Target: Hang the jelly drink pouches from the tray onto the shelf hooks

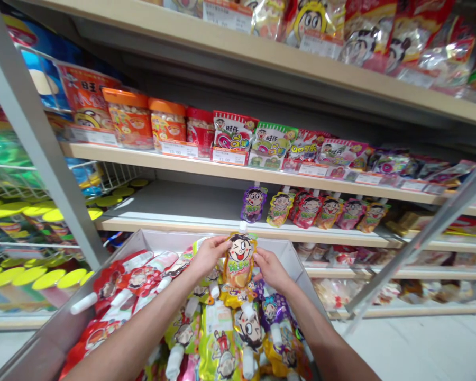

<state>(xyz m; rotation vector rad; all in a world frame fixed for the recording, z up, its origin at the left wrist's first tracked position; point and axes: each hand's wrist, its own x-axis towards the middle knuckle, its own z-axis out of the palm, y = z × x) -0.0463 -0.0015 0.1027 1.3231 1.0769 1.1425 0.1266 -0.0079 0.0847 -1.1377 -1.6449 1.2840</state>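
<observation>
Upright between both hands is a yellow-orange spouted jelly pouch (pixel 240 259) with a white cap and a winking cartoon face. My left hand (pixel 212 256) grips its left edge near the top, fingers closed. On the opposite edge, my right hand (pixel 270 269) pinches the pouch's side. Just below lies a grey-walled bin (pixel 143 238) full of similar pouches. Red pouches (pixel 137 280) lie on its left side, a yellow-green pouch (pixel 218 338) in the middle, and yellow and purple ones on the right.
Behind the bin, a shelf (pixel 174 203) holds a row of standing pouches, a purple pouch (pixel 254 203) at its left end. Candy bags (pixel 275 143) and orange-lidded jars (pixel 129 119) line the shelf above. A grey post (pixel 43 132) rises at left, and a slanted bar (pixel 416 243) crosses at right.
</observation>
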